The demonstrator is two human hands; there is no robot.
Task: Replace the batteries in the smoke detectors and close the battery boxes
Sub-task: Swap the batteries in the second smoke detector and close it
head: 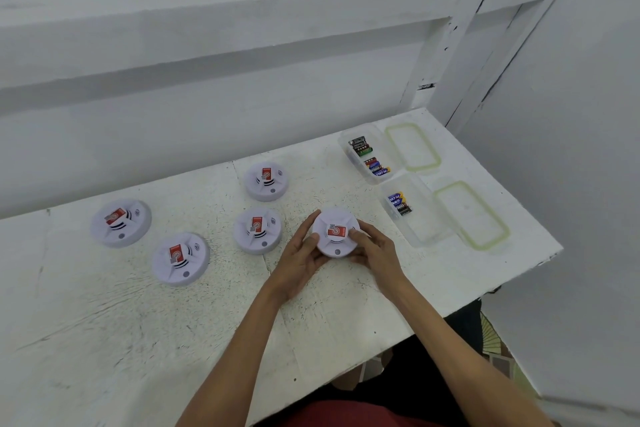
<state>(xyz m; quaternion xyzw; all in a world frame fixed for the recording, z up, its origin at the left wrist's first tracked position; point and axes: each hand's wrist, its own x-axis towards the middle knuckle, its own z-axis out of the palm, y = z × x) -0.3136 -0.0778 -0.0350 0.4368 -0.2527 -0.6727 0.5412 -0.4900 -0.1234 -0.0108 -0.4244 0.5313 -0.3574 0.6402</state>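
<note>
Gripping one smoke detector [336, 236] by its rim, the left hand [303, 258] and right hand [375, 251] are curling their fingers [304, 227] around opposite sides, thumbs pressing on its top face, low over the white surface [138, 322]. The person is seemingly starting on this unit; the next move is calling for turning or twisting it open to reach the batteries. Four other detectors [257, 230] are lying left of the fingers, two open battery boxes [424, 230] just right.

blue batteries [380, 170]: "CELL" faintly readable | red labels [337, 231] on smoke detectors [266, 191]: print too small to read
</note>
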